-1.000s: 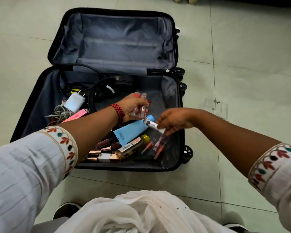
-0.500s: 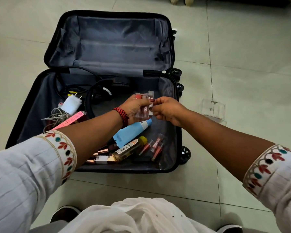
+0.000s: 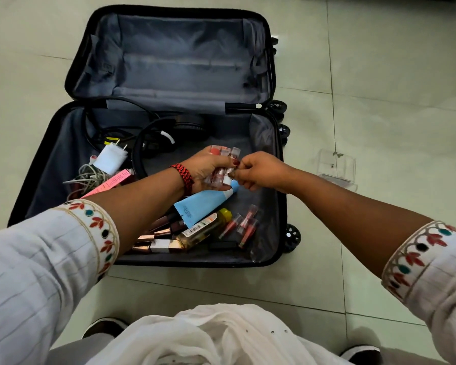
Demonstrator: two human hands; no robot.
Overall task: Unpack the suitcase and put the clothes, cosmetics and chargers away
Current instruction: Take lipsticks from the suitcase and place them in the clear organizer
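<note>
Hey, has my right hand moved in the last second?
Yes. Judged against the blue tube, the right hand has gone up the picture, toward the suitcase lid, and now meets the small tubes held in the left hand.

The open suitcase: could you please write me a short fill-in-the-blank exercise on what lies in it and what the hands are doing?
1. The left hand grips a bunch of small tubes while the right hand pinches one; the braided band on the left wrist is red and ____.
2. The big tube beneath the hands is ____.
3. The bottle with a barcode label has a ____ cap.
4. The charger plug beside the tangled cable is ____.

Missing words: black; blue; yellow; white.
</note>
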